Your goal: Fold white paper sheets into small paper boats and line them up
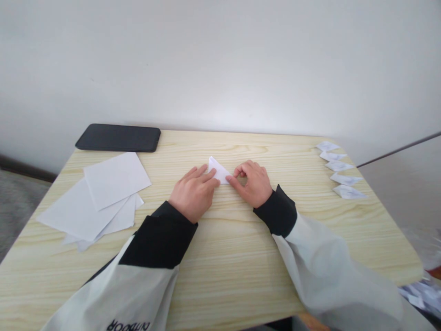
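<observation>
A small folded triangle of white paper [220, 172] lies on the table between my two hands. My left hand [193, 192] rests flat with its fingers stretched out, the fingertips pressing on the triangle's left part. At the right corner, my right hand [253, 182] has its thumb and index finger curled together in a pinch on the paper's tip. The rest of the right fingers are bent inward. Part of the paper's left and lower edge is hidden under the left fingers.
Loose white paper sheets [117, 181] overlap at the left of the wooden table [227, 276]. A black phone [119, 138] lies behind them by the wall. Several folded paper pieces [346, 178] stand in a column at the right edge. Papers [423, 294] show below, lower right.
</observation>
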The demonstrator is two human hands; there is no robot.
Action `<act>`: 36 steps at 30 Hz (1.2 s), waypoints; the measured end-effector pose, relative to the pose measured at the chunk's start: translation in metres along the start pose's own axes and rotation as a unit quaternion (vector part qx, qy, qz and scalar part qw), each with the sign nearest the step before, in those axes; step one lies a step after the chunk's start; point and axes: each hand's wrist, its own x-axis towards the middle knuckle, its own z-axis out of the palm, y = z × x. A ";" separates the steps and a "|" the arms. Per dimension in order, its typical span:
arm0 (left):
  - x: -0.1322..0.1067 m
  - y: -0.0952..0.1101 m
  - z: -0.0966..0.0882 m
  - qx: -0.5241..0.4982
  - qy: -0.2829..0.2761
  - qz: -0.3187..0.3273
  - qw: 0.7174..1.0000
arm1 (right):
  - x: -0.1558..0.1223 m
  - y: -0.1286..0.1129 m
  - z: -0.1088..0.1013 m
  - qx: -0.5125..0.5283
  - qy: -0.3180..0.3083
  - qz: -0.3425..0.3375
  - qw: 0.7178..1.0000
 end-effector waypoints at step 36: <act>-0.003 0.002 -0.005 0.023 0.003 0.008 1.000 | 0.002 -0.009 -0.005 0.001 -0.055 0.050 0.997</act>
